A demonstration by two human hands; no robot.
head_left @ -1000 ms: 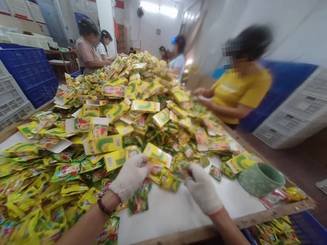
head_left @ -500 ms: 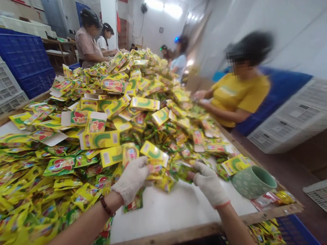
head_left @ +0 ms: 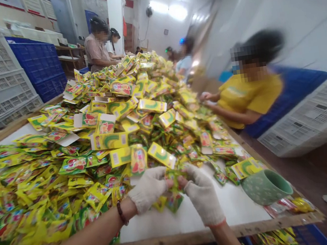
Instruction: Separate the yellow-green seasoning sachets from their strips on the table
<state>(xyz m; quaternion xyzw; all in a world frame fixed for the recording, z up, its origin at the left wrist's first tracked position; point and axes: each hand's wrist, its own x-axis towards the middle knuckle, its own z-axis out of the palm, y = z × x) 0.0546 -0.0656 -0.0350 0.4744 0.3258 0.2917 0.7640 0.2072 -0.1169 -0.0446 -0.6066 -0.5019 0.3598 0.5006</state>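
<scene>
My left hand (head_left: 150, 189), in a white knit glove with bare fingertips, is closed on small yellow and green candy packets (head_left: 176, 201). From the other side my right hand (head_left: 203, 194), gloved alike, pinches at the same bunch, so the hands almost meet. Fingers hide part of the packets, and blur hides how many there are. Just beyond lies a heap of flat yellow boxes (head_left: 161, 155) mixed with packets. Loose packets (head_left: 41, 208) spread thickly on the left, beside my left forearm.
A green patterned cup (head_left: 256, 190) lies tilted at the right of the white tabletop (head_left: 153, 226). Below that edge is a blue crate (head_left: 307, 236) holding packets. A person in a yellow shirt (head_left: 246, 96) works at the right side. Crates (head_left: 37, 61) are stacked on the left.
My right hand has moved left to meet my left hand, bringing packets together between them. The whole view has shifted slightly, so the table appears farther right and lower.
</scene>
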